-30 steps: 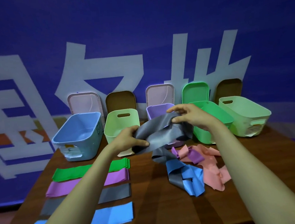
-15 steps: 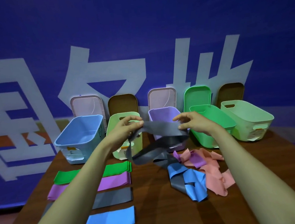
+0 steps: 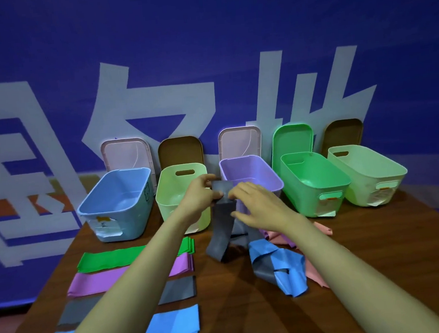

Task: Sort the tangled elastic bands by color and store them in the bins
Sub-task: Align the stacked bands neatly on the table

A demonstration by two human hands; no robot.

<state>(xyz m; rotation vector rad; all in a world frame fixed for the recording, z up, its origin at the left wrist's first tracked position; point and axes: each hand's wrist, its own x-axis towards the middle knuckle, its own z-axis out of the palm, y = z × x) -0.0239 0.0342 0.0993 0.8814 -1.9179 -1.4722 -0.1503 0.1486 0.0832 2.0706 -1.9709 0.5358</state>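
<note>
A grey elastic band (image 3: 222,226) hangs above the table, in front of the purple bin (image 3: 250,175). My left hand (image 3: 201,196) pinches its top end, and my right hand (image 3: 255,205) grips it just beside. Its lower part trails down into the tangled pile, where a blue band (image 3: 287,268), pink bands (image 3: 320,230) and a purple one lie knotted together. Flat at the left lie sorted green (image 3: 104,258), purple (image 3: 91,281), grey (image 3: 178,290) and blue (image 3: 173,325) bands, partly hidden by my left arm.
Five open bins stand in a row at the back of the wooden table (image 3: 379,272): a blue bin (image 3: 119,203), a pale green bin (image 3: 178,185), the purple one, a green bin (image 3: 314,182), a pale mint bin (image 3: 366,173). Lids lean on the blue wall behind.
My hands have come together from holding the grey band stretched wide; the band now hangs folded from both hands, lifted further out of the pile.
</note>
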